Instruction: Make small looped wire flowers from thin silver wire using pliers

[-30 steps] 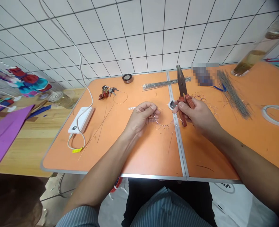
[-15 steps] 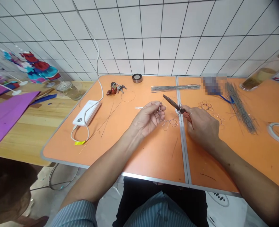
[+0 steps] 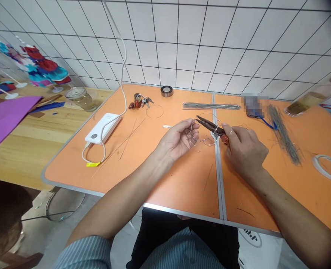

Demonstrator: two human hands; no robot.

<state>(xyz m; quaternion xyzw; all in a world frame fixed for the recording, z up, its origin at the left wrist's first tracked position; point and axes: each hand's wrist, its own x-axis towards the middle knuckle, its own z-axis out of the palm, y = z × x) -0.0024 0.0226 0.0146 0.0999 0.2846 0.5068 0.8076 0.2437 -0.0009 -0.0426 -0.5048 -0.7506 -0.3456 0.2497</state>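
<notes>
My left hand pinches a thin wire bent into loops, whose curls hang below the fingers. In my right hand is a pair of pliers with dark, long jaws and reddish handles mostly covered by the fist. The jaws stand slightly apart, and their tips are beside the wire at my left fingertips. A curved length of wire arcs above the pliers. Whether the jaws touch the wire I cannot tell.
On the orange table lie a straight wire bundle, another bundle, a tape roll, keys, a white power bank and a white ring. A glass jar stands left. Another person's head shows lower left.
The pliers' jaws have parted, and their tips sit lower, close by my left fingertips. My right hand has shifted slightly right. The whole view has tilted a little.
</notes>
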